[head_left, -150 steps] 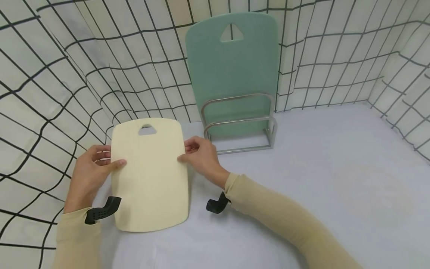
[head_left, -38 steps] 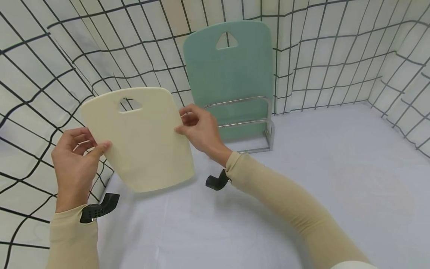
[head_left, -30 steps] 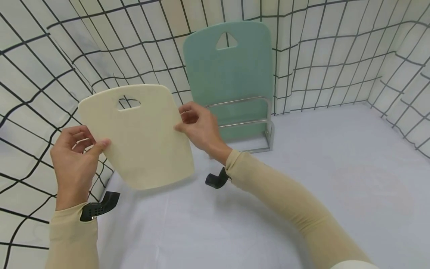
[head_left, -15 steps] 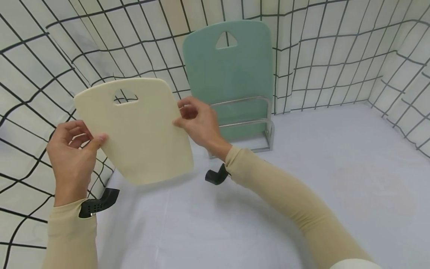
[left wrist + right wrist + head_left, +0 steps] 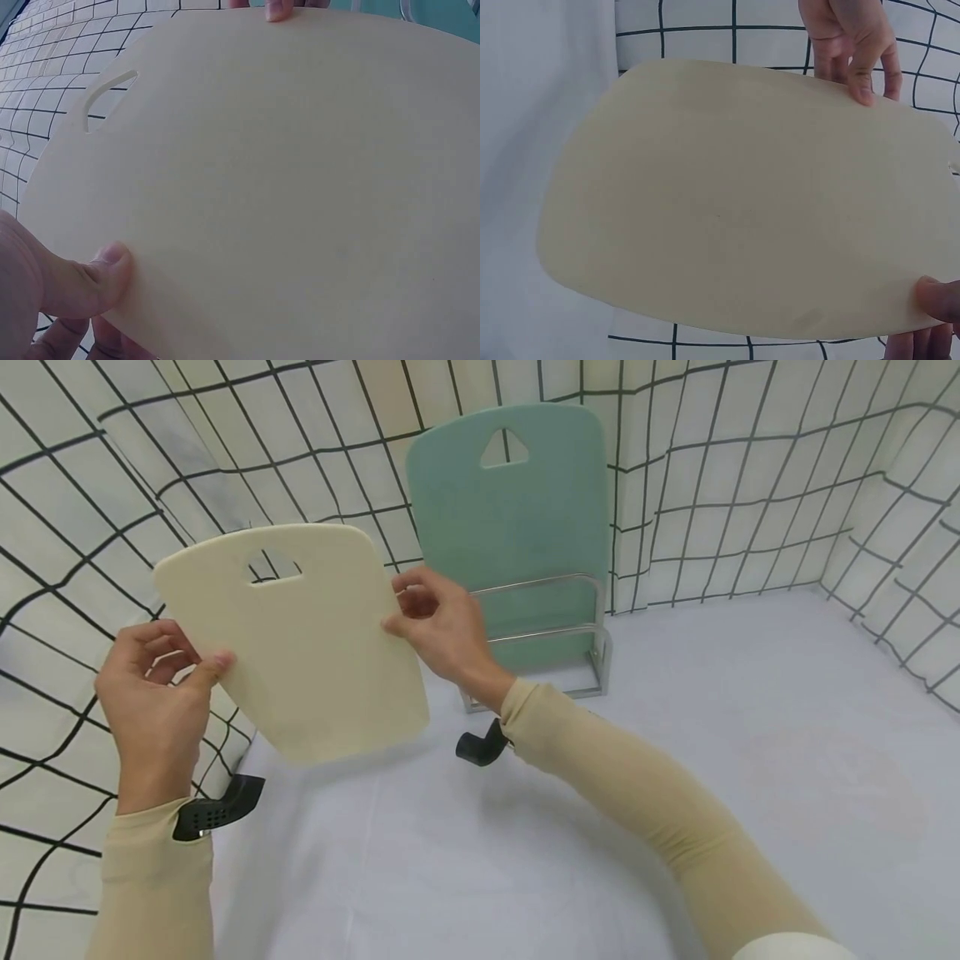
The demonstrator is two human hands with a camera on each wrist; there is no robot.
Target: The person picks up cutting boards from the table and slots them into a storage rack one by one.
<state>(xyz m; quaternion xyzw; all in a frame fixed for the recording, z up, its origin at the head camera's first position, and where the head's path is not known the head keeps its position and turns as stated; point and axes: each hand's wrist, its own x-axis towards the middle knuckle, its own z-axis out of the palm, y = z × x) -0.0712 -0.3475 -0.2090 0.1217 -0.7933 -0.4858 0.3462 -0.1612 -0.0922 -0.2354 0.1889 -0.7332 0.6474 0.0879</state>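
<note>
A cream cutting board [image 5: 315,652] with a rounded triangular hole near its top edge is held up between both hands, tilted. My left hand [image 5: 153,710] pinches its left edge, thumb on the front face and fingers behind. On the opposite edge my right hand [image 5: 450,635] pinches the board the same way. Both wrist views are mostly filled by the board's cream face [image 5: 262,172] [image 5: 727,202]. Behind it, a green cutting board [image 5: 517,518] stands upright in a metal wire rack [image 5: 570,631]; the rack's left part is hidden by my right hand.
A white surface [image 5: 712,735] spreads below and to the right. White walls with a black grid pattern [image 5: 757,485] rise at the back and both sides; the left one is close to my left hand. Black wrist-camera mounts [image 5: 221,806] sit on both wrists.
Five seconds ago the cream board was lower, nearer the surface. Both hands have raised it and tilted it, and over the last second it has drifted slightly up and left.
</note>
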